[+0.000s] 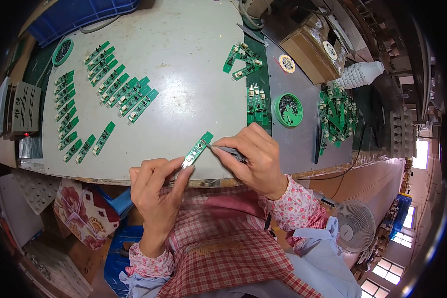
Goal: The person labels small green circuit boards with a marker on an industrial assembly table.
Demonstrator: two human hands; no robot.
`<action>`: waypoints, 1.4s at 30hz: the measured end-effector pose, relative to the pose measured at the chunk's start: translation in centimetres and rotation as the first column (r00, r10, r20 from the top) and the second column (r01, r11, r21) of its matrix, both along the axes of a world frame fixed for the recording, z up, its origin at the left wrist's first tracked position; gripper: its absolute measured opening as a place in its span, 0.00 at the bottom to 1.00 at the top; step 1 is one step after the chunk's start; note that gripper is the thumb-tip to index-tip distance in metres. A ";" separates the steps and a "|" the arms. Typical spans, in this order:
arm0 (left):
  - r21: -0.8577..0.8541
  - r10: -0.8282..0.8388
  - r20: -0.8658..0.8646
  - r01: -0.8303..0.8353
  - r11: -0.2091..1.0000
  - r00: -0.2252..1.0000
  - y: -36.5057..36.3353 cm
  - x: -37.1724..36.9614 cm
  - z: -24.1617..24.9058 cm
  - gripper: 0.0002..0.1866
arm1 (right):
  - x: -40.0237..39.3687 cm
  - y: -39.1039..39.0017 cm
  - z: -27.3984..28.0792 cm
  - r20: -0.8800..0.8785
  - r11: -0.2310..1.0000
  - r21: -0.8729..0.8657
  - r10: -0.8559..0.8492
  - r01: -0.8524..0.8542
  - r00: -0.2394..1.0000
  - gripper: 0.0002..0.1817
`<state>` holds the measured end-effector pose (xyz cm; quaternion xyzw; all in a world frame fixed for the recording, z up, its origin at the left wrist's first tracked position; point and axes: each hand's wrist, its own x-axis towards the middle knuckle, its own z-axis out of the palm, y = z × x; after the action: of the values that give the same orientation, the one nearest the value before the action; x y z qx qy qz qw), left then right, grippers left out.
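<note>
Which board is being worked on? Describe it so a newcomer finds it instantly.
Start at the pale table, near edge, just above the person's checked apron. The board is the small green strip pinched in the left hand, with tweezers from the right hand touching it. It alone is lifted; the others lie flat.

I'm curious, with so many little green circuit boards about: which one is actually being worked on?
The narrow green board pinched at its lower end by the left hand, with the right hand's tweezers touching it. All the others lie untouched on the table.
</note>
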<state>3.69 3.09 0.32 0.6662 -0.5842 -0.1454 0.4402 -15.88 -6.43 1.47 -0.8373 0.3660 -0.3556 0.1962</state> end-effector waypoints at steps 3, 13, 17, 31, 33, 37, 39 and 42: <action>-0.006 0.013 -0.008 -0.013 1.000 1.000 0.0 -0.1 -0.3 0.16 | 0.0 0.0 0.0 -0.001 1.000 0.002 -0.001 0.001 1.000 0.10; -0.046 -0.040 0.041 0.042 0.998 0.998 -0.1 0.4 -0.2 0.17 | -1.2 -0.4 1.0 0.065 0.951 0.294 -0.116 0.092 0.991 0.07; -0.133 -0.128 0.135 0.146 0.980 0.982 -0.5 1.5 -0.9 0.18 | -2.1 -1.6 1.7 0.040 0.957 0.289 -0.020 0.008 0.999 0.07; -0.230 -0.189 0.235 0.243 0.942 0.953 -1.3 2.2 -1.3 0.20 | -1.8 -3.4 1.3 -0.046 0.951 0.188 0.256 -0.244 0.966 0.09; -0.229 -0.201 0.240 0.257 0.939 0.950 -1.3 2.2 -1.2 0.21 | -1.6 -3.3 1.3 -0.042 0.953 0.176 0.257 -0.246 0.966 0.09; -0.230 -0.205 0.246 0.263 0.937 0.947 -1.3 2.3 -1.2 0.22 | -1.6 -3.3 1.1 -0.044 0.953 0.165 0.263 -0.253 0.964 0.09; -0.231 -0.207 0.247 0.265 0.936 0.947 -1.3 2.3 -1.2 0.22 | -1.6 -3.3 1.1 -0.045 0.953 0.163 0.266 -0.255 0.963 0.09; -0.234 -0.205 0.243 0.263 0.936 0.948 -1.3 2.3 -1.2 0.22 | -1.6 -3.4 1.1 -0.047 0.953 0.160 0.269 -0.259 0.962 0.09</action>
<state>6.00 1.76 -0.90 0.5388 -0.7179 -0.0453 0.4384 -17.45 -9.83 2.57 -0.8728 0.2835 -0.2684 0.2928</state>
